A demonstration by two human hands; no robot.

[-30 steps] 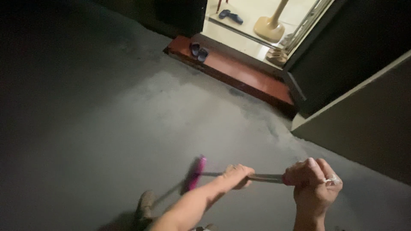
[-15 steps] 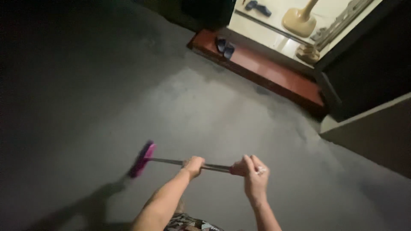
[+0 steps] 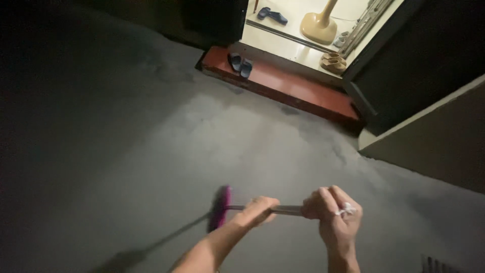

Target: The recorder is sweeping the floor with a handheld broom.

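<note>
Tool: broom, with a magenta brush head on a thin metal handle.
Tool position: brush head low over the grey concrete floor, in the lower centre of the head view; contact with the floor cannot be confirmed because the head is blurred.
Left hand: left hand closed around the handle, the forward grip, just behind the brush head.
Right hand: right hand closed in a fist around the rear end of the handle, with a pale ring or wrap on one finger.
Grip spacing: the two hands are near each other, with a short bare length of handle showing between them.
Long axis: the handle runs nearly level across the view, from the right hand leftward through the left hand to the brush head.
Bearing from grip: the brush head lies to the left of both hands; the left hand is the nearer one.
Surroundings: a red doorstep lies well apart at the upper centre, carrying a pair of dark slippers; beyond it is a lit tiled room with a beige stand base.
Lighting: dim, with the left part of the floor in darkness.
</note>
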